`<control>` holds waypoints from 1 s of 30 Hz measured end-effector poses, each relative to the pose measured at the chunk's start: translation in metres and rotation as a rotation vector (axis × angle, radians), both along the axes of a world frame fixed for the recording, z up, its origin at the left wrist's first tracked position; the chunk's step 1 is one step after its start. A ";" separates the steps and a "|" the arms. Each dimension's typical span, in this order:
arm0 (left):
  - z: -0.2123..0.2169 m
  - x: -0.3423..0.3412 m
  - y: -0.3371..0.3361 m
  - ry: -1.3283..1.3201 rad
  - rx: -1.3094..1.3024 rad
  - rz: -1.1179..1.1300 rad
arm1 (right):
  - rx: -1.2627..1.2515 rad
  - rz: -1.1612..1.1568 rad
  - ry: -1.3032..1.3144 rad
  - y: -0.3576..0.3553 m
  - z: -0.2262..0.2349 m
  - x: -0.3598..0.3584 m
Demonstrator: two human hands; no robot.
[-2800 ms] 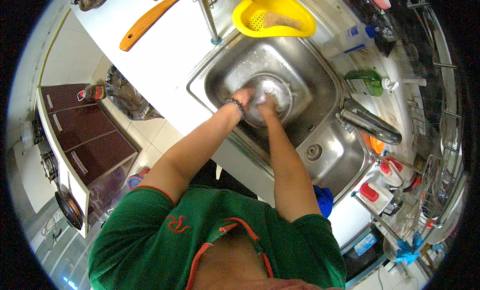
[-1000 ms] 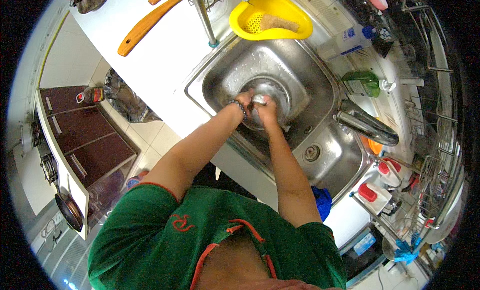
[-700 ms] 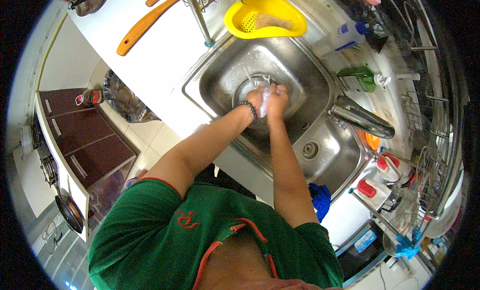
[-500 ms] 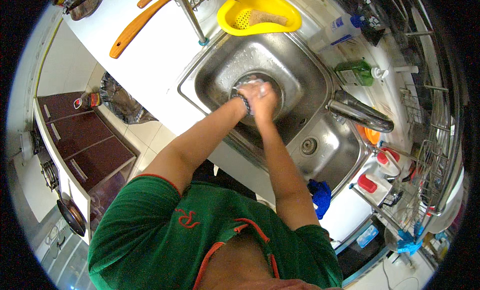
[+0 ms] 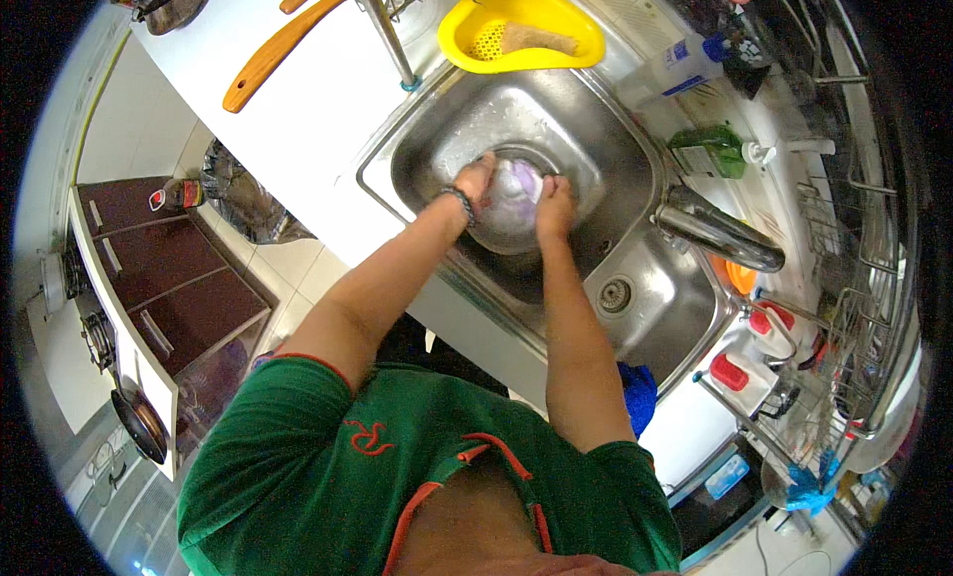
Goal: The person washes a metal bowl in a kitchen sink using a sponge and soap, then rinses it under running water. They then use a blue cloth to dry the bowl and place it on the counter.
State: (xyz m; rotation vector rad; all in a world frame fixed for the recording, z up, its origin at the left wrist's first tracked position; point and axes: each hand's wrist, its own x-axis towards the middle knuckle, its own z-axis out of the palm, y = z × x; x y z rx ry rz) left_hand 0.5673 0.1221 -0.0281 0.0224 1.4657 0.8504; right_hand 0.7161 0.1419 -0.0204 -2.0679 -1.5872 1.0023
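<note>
Steel and soapy, the bowl [image 5: 508, 204] sits low in the sink [image 5: 615, 169]; we judge it light, stiff and slippery. Our left hand [image 5: 476, 179] curls its fingers over the rim, the best hold, while our right hand [image 5: 554, 201] presses a pale cloth [image 5: 524, 182] inside.

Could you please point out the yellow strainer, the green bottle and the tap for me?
yellow strainer [image 5: 465, 22]: head view, on its left rim.
green bottle [image 5: 713, 149]: head view, on its body.
tap [image 5: 717, 233]: head view, midway along the spout.
</note>
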 end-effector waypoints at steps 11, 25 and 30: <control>-0.017 -0.002 -0.017 -0.225 -0.082 0.248 | 0.146 0.562 -0.572 -0.036 -0.068 -0.033; -0.035 0.007 0.014 -1.093 0.436 0.026 | -0.186 0.134 1.159 -0.017 0.072 -0.020; 0.049 0.023 0.009 -0.951 0.358 0.227 | 0.161 0.155 0.660 -0.012 0.075 -0.019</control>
